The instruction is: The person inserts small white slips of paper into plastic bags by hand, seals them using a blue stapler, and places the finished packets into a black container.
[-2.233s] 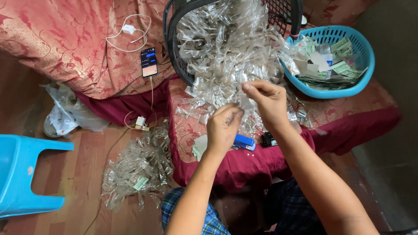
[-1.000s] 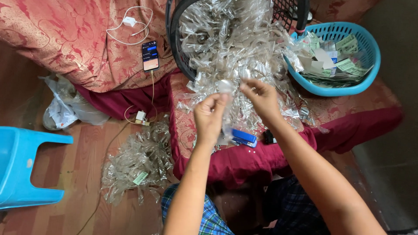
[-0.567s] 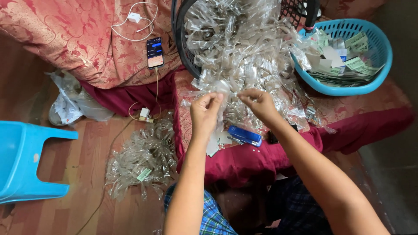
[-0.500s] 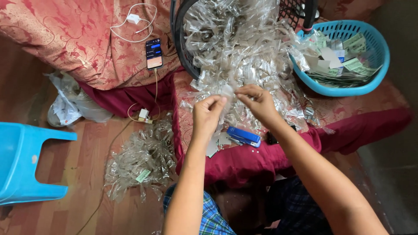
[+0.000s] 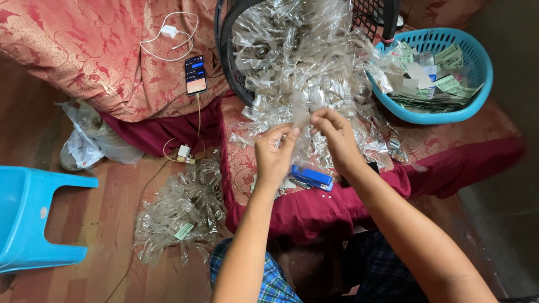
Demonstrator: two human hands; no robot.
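Wrappers [image 5: 306, 67], clear and crinkled, spill out of a tipped black basket [image 5: 227, 53] onto the red cushion [image 5: 314, 210] in front of it. Right of the black basket sits a blue basket [image 5: 477, 98] holding flat paper labels [image 5: 435, 78], green and white. Both hands meet over the foot of the spill: the left hand [image 5: 275, 154] and right hand [image 5: 334, 134] each pinch the same clear wrapper [image 5: 301, 115] between thumb and fingertips. Just below the hands a blue stapler [image 5: 311, 178] lies on the cushion. Left of the black basket a phone [image 5: 195, 74] with a lit screen rests on a red patterned cloth [image 5: 84, 56], beside a white charger [image 5: 168, 32]. Lower left, a second heap of wrappers [image 5: 179, 210] lies on the wooden floor [image 5: 90, 224], near a blue stool [image 5: 28, 219].
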